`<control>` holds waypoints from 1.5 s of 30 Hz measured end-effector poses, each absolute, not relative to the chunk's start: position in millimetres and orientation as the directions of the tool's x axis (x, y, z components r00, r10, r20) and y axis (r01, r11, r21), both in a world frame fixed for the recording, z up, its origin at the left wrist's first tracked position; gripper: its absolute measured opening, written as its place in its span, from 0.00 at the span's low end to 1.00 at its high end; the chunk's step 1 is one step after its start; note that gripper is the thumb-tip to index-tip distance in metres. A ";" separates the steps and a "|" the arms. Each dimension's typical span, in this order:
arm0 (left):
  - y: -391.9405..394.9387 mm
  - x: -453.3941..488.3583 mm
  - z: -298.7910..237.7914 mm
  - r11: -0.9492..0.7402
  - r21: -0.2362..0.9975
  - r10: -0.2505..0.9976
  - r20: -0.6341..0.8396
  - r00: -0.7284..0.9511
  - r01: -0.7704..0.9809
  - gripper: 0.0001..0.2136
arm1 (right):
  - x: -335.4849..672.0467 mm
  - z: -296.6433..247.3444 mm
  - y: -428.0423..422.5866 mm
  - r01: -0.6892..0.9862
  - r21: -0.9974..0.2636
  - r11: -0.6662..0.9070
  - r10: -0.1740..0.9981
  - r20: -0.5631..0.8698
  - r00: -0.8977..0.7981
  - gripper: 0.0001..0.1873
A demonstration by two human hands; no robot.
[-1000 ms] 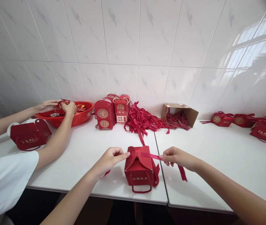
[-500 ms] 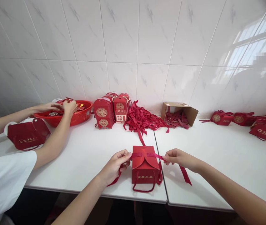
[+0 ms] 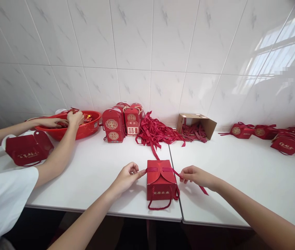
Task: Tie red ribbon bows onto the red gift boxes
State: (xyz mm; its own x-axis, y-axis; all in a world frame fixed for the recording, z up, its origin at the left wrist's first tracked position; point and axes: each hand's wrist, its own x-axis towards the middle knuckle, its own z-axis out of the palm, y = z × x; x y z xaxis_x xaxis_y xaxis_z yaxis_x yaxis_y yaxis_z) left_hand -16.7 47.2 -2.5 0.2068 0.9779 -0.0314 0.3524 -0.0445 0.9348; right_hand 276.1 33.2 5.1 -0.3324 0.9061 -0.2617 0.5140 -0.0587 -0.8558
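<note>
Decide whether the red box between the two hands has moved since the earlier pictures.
Yes. The red box has slid right, closer to the table seam, and has turned to sit square-on.

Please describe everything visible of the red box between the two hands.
The red box looks like glossy card, roughly a cube, standing upright on the white table near its front edge. Its curved top flaps are closed. Gold lettering marks the front, and a red cord handle hangs down there. A red ribbon crosses the top; the left hand and right hand each pinch one end.
</note>
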 end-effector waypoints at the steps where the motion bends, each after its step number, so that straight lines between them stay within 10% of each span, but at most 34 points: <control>1: 48.1 -17.3 -1.6 -0.034 0.930 0.979 -0.044 0.201 0.367 0.21 | 275.9 5.1 33.1 0.519 -0.853 -0.064 0.910 -0.264 -0.321 0.17; 8: 57.6 -25.2 -7.7 -0.010 0.917 0.990 -0.047 0.133 0.399 0.22 | 277.4 1.3 32.3 0.574 -0.816 -0.065 0.937 -0.247 -0.245 0.14; 14: 34.3 -38.3 5.0 -0.255 0.742 0.954 0.296 0.039 0.620 0.11 | 275.9 15.4 14.5 0.791 -0.586 0.177 0.965 0.263 -0.020 0.10; 17: 14.3 -35.4 12.8 -0.293 0.712 0.939 0.089 0.331 0.638 0.14 | 264.8 26.8 -1.4 0.793 -0.520 0.317 0.948 0.140 -0.287 0.12; 21: 10.4 -26.2 5.0 -0.187 0.709 0.948 -0.052 0.314 0.680 0.17 | 250.5 20.1 -9.6 0.786 -0.537 0.307 0.912 -0.072 -0.405 0.13; 26: 26.3 -25.0 0.5 0.015 0.989 0.992 -0.033 0.121 0.144 0.27 | 249.9 -0.1 1.2 0.194 -0.949 -0.248 0.954 -0.274 -0.122 0.27; 32: 40.3 -34.0 34.6 0.047 0.914 0.999 -0.034 0.041 -0.403 0.17 | 260.2 11.9 20.9 -0.573 -0.805 -0.154 0.970 -0.234 0.067 0.07; 45: 54.6 -29.8 110.8 -0.355 0.903 0.931 0.364 -0.009 -0.243 0.12 | 253.0 88.0 29.1 -0.272 -0.877 0.395 0.916 0.354 0.188 0.08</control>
State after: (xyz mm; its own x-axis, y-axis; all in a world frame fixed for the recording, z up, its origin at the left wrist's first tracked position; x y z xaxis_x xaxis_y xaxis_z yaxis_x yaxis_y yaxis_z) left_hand -29.8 54.6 110.8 -0.0095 0.9313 0.3641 -0.2433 -0.3553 0.9025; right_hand 253.0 29.1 88.0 0.1884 0.9159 0.3544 -0.2723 0.3954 -0.8772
